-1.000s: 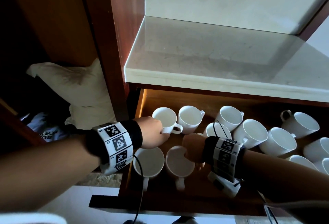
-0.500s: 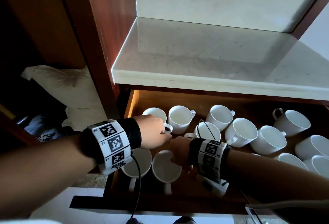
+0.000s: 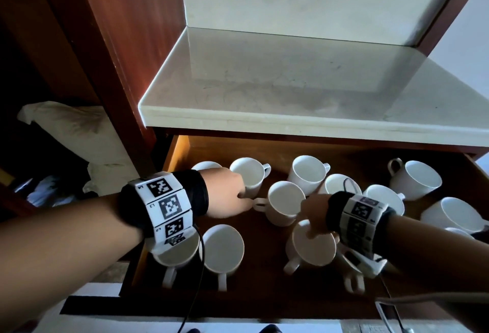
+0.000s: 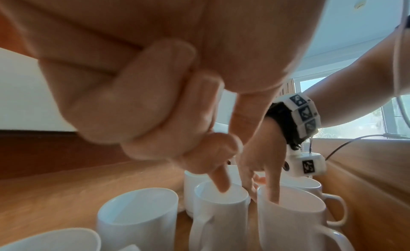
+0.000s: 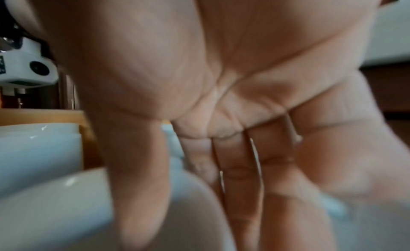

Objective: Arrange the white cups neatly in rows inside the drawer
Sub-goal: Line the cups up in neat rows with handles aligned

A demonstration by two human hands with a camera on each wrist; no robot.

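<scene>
The cups are sitting inside the open drawer point(image 3: 176, 156), loosely spread over its floor, all upright with mouths up. The right hand point(image 3: 315, 212) is pinching the rim of the front cup point(image 3: 315, 246), with the thumb point(image 5: 137, 193) dipping inside and the fingers point(image 5: 241, 184) running down the outside; its handle is pointing towards the drawer's front left. The right wrist view is blurred, so how firmly it is gripping is not showing.

Just behind it the middle cup point(image 3: 285, 205) is standing with its handle turned left, towards the left hand point(image 3: 227, 192). That hand is keeping three fingers curled into the palm while the index finger point(image 4: 220, 182) is pointing down over this cup's rim on the handle side. I cannot tell whether it is gripping the cup or only touching it.

Two cups point(image 3: 225, 248) are sitting side by side at the front left, handles facing the drawer's front edge; the left forearm is covering part of the left one. More cups point(image 3: 308, 171) are standing along the back, and others point(image 3: 420, 179) are lying scattered to the right, handles facing different ways.

Both wrists are wearing marker bands point(image 3: 166, 205), with a cable hanging from the left one. The pale stone bench point(image 3: 264, 89) is jutting out over the drawer's back. A white cloth point(image 3: 74, 126) is lying in the dark space to the left.
</scene>
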